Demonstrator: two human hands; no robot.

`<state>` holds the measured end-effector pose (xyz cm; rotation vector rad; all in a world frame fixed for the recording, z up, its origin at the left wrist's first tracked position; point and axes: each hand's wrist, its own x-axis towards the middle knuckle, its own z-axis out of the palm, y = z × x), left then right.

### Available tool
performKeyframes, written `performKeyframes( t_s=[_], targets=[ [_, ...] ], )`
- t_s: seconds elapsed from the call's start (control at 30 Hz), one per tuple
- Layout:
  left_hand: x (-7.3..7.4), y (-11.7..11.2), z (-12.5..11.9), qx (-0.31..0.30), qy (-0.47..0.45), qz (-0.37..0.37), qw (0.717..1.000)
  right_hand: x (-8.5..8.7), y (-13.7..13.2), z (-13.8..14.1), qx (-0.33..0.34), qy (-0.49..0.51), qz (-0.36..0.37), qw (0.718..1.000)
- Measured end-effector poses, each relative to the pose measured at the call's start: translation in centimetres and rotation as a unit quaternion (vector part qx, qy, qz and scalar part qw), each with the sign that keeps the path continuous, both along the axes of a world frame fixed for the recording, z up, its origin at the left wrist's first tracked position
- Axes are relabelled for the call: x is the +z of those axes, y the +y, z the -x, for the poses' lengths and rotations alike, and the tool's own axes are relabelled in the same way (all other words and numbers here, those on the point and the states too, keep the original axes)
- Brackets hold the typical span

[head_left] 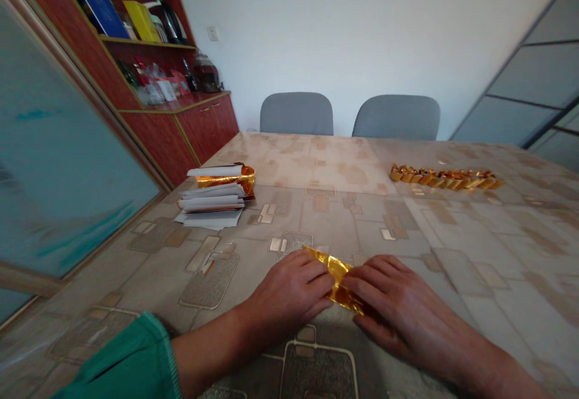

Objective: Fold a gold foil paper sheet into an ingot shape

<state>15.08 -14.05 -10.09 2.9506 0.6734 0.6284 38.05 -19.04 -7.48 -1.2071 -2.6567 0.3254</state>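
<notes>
Between my two hands is a sheet of shiny gold foil paper [335, 266], partly folded, just above or on the patterned tablecloth. My left hand [294, 284] grips its left side, with the fingers curled over it. On the right side my right hand [389, 296] has its fingers bent over the foil paper and its thumb below. The fingertips of both hands are partly hidden. To the far left lies a stack of white-backed gold foil sheets [212, 206]. A row of folded gold foil pieces [446, 177] stands at the far right.
The table [325, 163] has a patterned cover. Behind its far edge stand two grey chairs [296, 112] against a white wall. A red-brown cabinet [181, 127] with bottles, a kettle and boxes is at the left, beside a glass door panel [67, 145].
</notes>
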Motion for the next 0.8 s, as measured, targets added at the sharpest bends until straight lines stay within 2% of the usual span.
performKeyframes(
  t_s=[0.13,0.3,0.4,0.57,0.8],
  targets=[
    [-0.3,0.5,0.3,-0.022,-0.011,0.031,0.999,-0.5,0.3,-0.1,-0.008,0.038,0.017,0.999],
    [-0.4,1.6,0.4,0.004,-0.038,0.152,0.988,-1.3,1.0,0.1,-0.029,0.066,0.033,0.997],
    [-0.4,2.1,0.3,0.009,-0.047,0.176,0.983,-1.6,0.9,0.4,-0.028,0.041,0.015,0.999],
    [-0.3,2.7,0.5,0.002,-0.071,0.216,0.974,-2.3,0.4,1.1,0.008,0.001,-0.062,0.998],
    [0.3,3.1,0.8,0.029,-0.091,0.252,0.963,-2.8,0.1,1.8,0.015,-0.002,-0.079,0.997]
  ],
)
